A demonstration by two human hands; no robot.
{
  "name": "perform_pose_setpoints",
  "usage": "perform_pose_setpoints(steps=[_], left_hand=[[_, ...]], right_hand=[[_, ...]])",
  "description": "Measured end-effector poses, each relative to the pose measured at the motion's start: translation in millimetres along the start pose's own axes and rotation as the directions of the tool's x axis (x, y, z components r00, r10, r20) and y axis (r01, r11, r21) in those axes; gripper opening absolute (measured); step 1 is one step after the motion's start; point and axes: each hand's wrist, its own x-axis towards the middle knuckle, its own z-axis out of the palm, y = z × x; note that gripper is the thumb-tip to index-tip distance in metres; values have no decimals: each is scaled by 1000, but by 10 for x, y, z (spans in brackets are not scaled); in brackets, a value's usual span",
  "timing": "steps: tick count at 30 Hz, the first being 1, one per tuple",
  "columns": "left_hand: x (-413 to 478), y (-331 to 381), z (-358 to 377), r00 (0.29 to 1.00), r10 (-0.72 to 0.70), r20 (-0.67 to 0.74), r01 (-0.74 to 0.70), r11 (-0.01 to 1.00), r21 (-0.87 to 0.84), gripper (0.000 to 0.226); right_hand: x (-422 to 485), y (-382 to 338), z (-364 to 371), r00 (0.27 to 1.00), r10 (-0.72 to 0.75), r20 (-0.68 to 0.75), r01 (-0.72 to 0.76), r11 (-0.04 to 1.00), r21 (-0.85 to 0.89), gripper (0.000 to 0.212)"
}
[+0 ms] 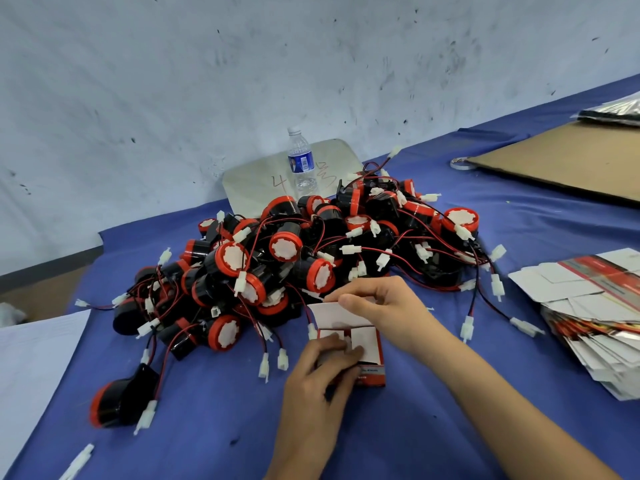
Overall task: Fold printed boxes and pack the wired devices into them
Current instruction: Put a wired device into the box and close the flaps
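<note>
We see one printed box on the blue table cover, just in front of the heap of wired devices and held between both hands. The left hand comes from the near side and grips the left of the box body, its fingertips lying on the two small white end flaps, which are folded inward and meet near the middle. The right hand reaches in from the right above the box; its thumb and forefinger pinch the far edge of the large white flap, which stands open at the far side of the box. So both hands are clamped on the same box, close together, left nearer to us and right farther off. The flapped end points up and away, toward the heap, and the long axis runs from that end back toward the person; a red printed side faces near and right. We cannot tell what is inside. To the right lies a fanned stack of flat boxes, well apart from the hands. A water bottle stands behind the heap by the wall.
</note>
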Motion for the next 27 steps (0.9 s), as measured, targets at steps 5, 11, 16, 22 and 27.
perform_pose_setpoints(steps=[5,11,16,22,27], left_hand=[[2,-36,6,999,-19,-29,20,1000,15,17],[1,-60,-7,992,-84,-96,90,995,53,32],[-5,-45,-19,989,-102,-106,107,993,42,29],[-8,-2,-50,943,-259,-207,242,965,-104,52],[-28,3,-64,912,-362,-192,317,920,-229,44]], right_hand=[[-50,48,16,995,-55,88,77,960,-268,32],[-158,119,11,938,5,348,32,995,-100,45],[-215,163,58,972,-37,231,34,999,17,30],[-226,274,130,984,-128,122,142,983,-117,30],[-284,341,146,963,-194,186,233,948,-217,41]])
